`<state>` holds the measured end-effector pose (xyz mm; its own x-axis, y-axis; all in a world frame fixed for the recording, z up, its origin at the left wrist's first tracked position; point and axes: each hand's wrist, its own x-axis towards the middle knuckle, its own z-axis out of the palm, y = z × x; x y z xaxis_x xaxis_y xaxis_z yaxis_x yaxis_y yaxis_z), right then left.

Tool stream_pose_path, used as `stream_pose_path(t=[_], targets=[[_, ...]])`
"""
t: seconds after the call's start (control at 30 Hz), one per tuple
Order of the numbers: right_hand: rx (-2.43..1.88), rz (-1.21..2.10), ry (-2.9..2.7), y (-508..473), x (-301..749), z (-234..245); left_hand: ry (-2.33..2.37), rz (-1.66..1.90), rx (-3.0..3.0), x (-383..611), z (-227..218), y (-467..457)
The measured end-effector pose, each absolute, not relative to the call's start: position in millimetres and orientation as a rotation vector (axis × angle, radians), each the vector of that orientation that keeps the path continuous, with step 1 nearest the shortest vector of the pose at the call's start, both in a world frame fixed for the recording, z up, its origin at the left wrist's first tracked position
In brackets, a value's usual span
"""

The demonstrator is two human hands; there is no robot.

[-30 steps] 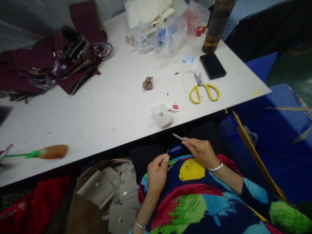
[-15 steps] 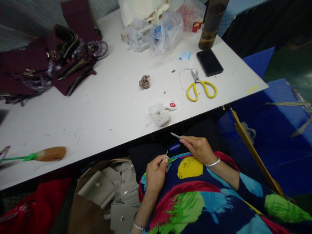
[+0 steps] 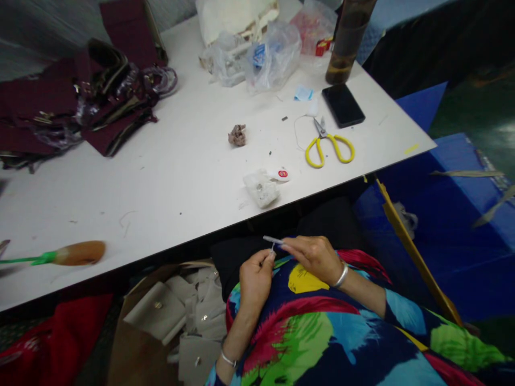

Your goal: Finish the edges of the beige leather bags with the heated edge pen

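Rod (image 3: 272, 239) pinched in right hand (image 3: 316, 257) fingertips (left hand (image 3: 254, 279) just below).

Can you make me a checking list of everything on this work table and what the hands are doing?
Surface: white flat table, a few small scraps on it.
Job's things: thin silver-grey stick; tiny metal piece, close together.
Clutter: yellow-handled scissors, black flat phone, dark maroon fabric pile, clear plastic bags, wooden-handled tool.
Grippers: left hand pinches the tiny metal piece; right hand pinches the stick; both below the table edge.
Cables: nothing seen.
Surroundings: brown cardboard box of beige pieces; blue surface at right.
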<state>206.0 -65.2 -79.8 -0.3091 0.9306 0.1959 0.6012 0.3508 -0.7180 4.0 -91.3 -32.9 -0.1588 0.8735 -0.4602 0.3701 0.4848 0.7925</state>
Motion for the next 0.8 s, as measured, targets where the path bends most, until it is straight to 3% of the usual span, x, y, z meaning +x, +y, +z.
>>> stream_pose_path(t=[0.13, 0.47, 0.63, 0.8], targets=[[-1.366, 0.77, -1.859, -61, 213, -80, 1.725, 0.654, 0.88, -2, -40, -99], [-1.123, 0.882, -2.171, -65, 198, -80, 1.566, 0.672, 0.778, -1, -41, -88], [-1.371, 0.831, -1.866, -59, 207, -92, 1.59, 0.639, 0.792, -5, -37, -102], [-1.227, 0.955, -1.862, -56, 201, -87, 1.562, 0.727, 0.671, -8, -46, -103]])
